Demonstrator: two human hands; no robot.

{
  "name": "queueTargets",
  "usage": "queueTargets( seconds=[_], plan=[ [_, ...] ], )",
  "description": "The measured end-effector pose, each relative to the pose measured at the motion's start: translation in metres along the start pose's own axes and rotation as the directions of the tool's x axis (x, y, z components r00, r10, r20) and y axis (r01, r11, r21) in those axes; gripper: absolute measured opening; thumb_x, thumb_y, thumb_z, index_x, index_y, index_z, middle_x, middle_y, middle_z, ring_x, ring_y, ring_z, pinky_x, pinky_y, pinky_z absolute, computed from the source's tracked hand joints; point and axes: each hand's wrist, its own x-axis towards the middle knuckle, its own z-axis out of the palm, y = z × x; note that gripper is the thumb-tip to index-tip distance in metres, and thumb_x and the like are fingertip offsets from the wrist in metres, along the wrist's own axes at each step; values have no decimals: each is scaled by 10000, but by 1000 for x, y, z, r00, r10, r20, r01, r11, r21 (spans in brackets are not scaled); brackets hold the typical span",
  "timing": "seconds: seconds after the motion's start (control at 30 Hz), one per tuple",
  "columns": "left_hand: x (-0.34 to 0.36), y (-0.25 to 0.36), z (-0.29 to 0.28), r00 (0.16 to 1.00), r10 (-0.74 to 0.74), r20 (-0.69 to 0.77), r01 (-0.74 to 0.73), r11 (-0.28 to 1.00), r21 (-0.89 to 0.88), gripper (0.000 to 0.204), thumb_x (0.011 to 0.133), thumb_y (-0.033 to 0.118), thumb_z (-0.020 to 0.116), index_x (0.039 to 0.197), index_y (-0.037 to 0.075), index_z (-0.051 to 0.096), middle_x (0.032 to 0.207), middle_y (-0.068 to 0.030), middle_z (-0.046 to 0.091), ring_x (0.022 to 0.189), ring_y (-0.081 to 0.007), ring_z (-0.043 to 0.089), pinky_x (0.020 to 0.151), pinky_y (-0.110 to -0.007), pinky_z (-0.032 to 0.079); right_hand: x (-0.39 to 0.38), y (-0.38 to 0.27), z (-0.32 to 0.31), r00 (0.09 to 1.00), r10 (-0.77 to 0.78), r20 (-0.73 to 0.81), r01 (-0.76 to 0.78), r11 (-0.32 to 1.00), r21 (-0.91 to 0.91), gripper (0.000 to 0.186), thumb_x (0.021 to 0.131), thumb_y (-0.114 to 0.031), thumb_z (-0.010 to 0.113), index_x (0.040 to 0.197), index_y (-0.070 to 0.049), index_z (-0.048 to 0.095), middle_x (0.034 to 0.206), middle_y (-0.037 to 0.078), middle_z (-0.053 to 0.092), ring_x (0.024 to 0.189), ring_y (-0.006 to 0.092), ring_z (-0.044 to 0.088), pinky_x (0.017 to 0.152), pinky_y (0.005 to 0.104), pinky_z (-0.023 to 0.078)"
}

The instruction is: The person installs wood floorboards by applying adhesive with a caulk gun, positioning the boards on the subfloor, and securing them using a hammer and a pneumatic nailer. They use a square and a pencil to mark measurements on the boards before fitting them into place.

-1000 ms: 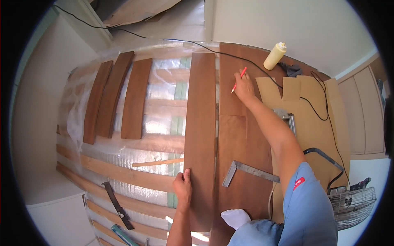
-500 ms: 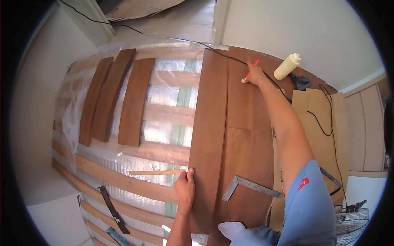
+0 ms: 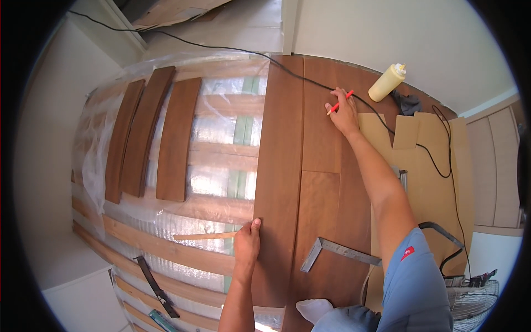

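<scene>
Long plank [image 3: 279, 155] touches left hand [image 3: 247, 244]; right hand [image 3: 345, 117], outstretched, holds red pencil [image 3: 335, 107].

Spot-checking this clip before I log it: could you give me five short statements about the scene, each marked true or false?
1. The right hand holds a red pencil. True.
2. The left hand is on the square. False: it is at the left edge of the long plank.
3. The cable crosses the long plank. True.
4. Three short planks lie right of the long plank. False: the short planks lie left of it.
5. The bottle is right of the pencil. True.
</scene>
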Motion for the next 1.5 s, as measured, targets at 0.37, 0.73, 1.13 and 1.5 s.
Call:
queueTargets(
  seconds=[0.37, 0.73, 1.13, 1.5],
  plan=[
    [1, 5, 5, 960, -200, -197, 164, 969, -183, 598, 932, 525, 795, 880, -63, 694, 791, -135, 705, 752, -222, 625, 761, -382, 530, 0, 1, -1, 999, 42, 7, -42, 999, 4, 415, 906, -210, 786, 1263, -84, 618, 1514, 180, 579, 1462, 392, 472, 1238, 511, 342],
    [-26, 44, 19, 879, 103, -466, -69, 994, 89, 446, 865, 226, 875, 1180, -34, 696, 1257, -228, 570, 1213, -397, 530, 1050, -476, 453, 0, 2, -1, 999, -26, -20, 26, 1000, -16, 353, 892, -138, 753, 1208, -59, 616, 1465, 185, 605, 1415, 413, 507, 1193, 530, 397],
    [51, 70, 47, 883, 371, -288, -284, 911, 300, 1005, 736, 249, 957, 1537, -29, 416, 1360, -237, 478, 1247, -442, 456, 1094, -531, 404, 2, -12, -20, 969, -225, 98, 219, 973, 67, 292, 873, -108, 713, 1147, -75, 619, 1468, 118, 613, 1412, 329, 534, 1167, 488, 443],
    [84, 128, 68, 833, 487, -261, -348, 830, 436, 1108, 748, 487, 926, 1613, 65, 377, 1576, -368, 292, 1389, -569, 339, 1157, -609, 350, 10, -15, -26, 952, -204, 227, 165, 970, 181, 255, 874, -85, 704, 1109, -60, 606, 1448, 107, 632, 1401, 326, 549, 1156, 487, 456]
  ],
)
